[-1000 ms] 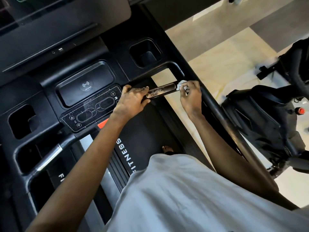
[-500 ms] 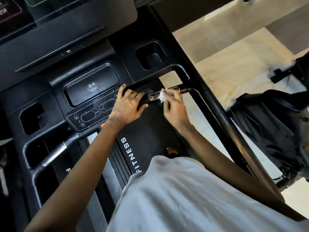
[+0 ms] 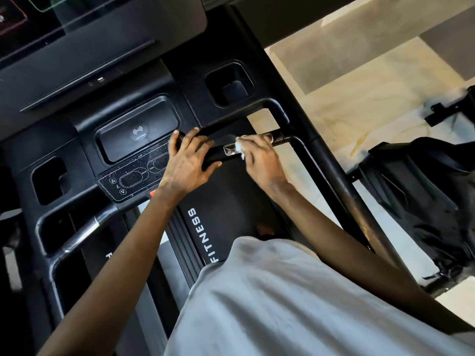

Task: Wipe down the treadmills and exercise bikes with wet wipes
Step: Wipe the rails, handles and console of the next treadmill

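The treadmill (image 3: 190, 80) console, a black surface, fills 9 to 12 o'clock. Pale stone-look floor (image 3: 359, 104) lies at 1 o'clock, and a dark exercise bike (image 3: 424, 191) at 3 o'clock. The belt (image 3: 231, 201) reads "FITNESS". At centre, the right grip (image 3: 262, 160) pinches a white wet wipe (image 3: 239, 148) against the handlebar (image 3: 276, 136). The left grip (image 3: 187, 163), just beside it at 9 o'clock, appears curled round the handlebar's black section.
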